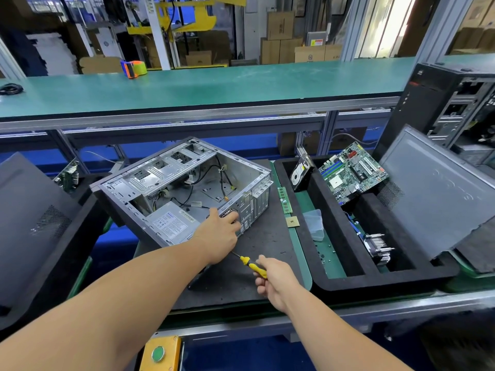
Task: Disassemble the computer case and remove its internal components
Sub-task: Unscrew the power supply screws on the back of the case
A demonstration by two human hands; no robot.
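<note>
Head view: the computer case [184,188] lay open on the worktop [267,239], the left hand [218,231] gripping its rear corner beside the power supply [171,223] while the right hand [276,279] clasped a screwdriver [251,265]; seating the tip squarely probably mattered most.

Your left hand [218,234] covers the rear corner of the open grey metal computer case [184,188], hiding the tip of the yellow-handled screwdriver [251,266]. At three o'clock, the black tower case [452,108] runs off the frame. The silver power supply's [171,223] label print is unreadable.
</note>
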